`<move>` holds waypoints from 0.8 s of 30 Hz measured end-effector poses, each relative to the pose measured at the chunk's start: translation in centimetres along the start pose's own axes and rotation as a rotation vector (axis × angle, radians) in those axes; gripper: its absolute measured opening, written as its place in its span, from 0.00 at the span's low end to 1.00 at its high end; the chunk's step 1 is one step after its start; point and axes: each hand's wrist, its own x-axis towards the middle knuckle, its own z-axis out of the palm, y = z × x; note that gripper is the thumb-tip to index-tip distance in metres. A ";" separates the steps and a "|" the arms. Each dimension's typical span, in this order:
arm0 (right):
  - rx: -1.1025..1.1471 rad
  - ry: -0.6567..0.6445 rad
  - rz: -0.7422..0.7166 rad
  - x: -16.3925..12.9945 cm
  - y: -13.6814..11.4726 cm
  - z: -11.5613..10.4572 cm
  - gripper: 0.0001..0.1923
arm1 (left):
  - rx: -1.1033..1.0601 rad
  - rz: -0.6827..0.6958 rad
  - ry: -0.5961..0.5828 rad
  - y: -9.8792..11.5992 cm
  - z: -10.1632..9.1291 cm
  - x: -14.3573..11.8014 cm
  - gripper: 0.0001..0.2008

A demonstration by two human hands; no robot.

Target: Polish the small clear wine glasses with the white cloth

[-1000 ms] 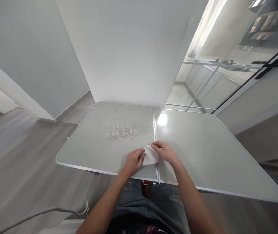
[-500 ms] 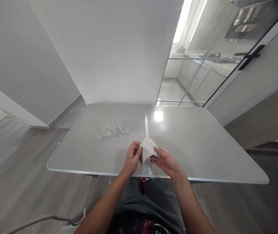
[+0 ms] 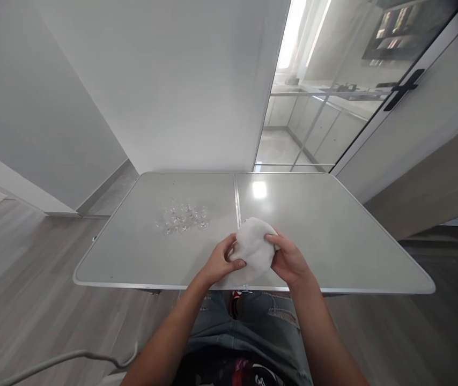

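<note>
Cloth is the centre of the moment: a white cloth (image 3: 253,249), bunched into a soft rounded wad, sits between the two hands above the near edge of the grey folding table (image 3: 333,230). The left hand (image 3: 216,262) grips its left side, thumb on the front and fingers curled behind; the right hand (image 3: 289,260) grips its right side in the same way, fingers closed on the fabric. Both hands touch the cloth, so neither is nearer than the other, and the wad's longer span runs roughly left to right from one hand to the other. It hangs over the table's centre seam (image 3: 236,203), raised off the surface as far as the view shows.

Farther out and to the left, well apart from the hands, a cluster of small clear glasses (image 3: 183,219) stands on the left half of the table. The left hand lies closer to that cluster than the right. How many glasses there are cannot be told.
</note>
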 end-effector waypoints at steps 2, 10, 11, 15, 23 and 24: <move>0.024 0.021 -0.001 0.2 0.0 -0.5 0.16 | 0.031 -0.079 -0.002 0.4 -0.5 -0.1 0.28; 0.071 -0.131 0.186 -0.5 2.0 -4.7 0.25 | 0.374 -0.087 -0.055 3.9 -2.2 0.3 0.14; 0.061 -0.145 0.207 -0.5 2.6 -4.8 0.26 | 0.428 -0.082 -0.087 4.1 -2.3 0.5 0.12; 0.027 -0.145 0.249 0.0 5.3 -4.0 0.24 | 0.553 -0.042 0.009 3.6 -2.4 0.8 0.09; 0.369 0.152 -0.025 2.1 5.9 -5.8 0.22 | 0.759 0.037 0.668 -2.3 -4.7 -0.4 0.18; 0.403 0.172 -0.042 2.2 5.6 -6.2 0.21 | 0.774 -0.014 0.756 -3.3 -5.3 -0.4 0.16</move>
